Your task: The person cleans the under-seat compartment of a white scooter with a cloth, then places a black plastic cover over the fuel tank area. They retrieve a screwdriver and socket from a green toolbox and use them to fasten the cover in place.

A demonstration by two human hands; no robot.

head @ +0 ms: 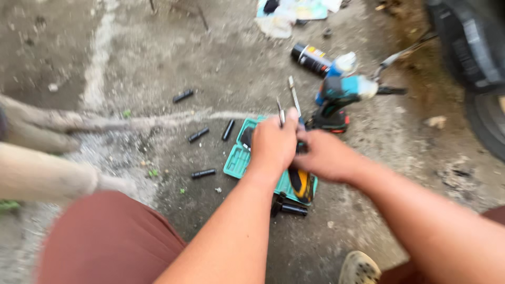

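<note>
Squatting over a rough concrete floor (158,63), a person holds both hands together above a small green tool tray (238,160). The left hand (273,143) is curled shut, and its fingers pinch a thin metal tool (280,111) that sticks up past the knuckles. The right hand (325,156) is curled too and touches the left one. I cannot tell what it holds, since the picture is blurry there.

The green tray lies flat on the floor, right under the hands. A yellow and black tool (301,184) rests at the tray's near edge. Just past that edge, on the floor, lies a black socket piece (288,208).

Four small black sockets (199,134) lie loose on the floor to the left of the tray, a little apart from each other. Beyond the hands stands a blue power drill (339,94), close to the tray's far corner. A long metal rod (293,94) lies beside it. A black spray can (310,58) lies on its side farther off, and a crumpled rag (281,18) sits near the top edge. A dark tyre (473,52) shows at the far right.
</note>
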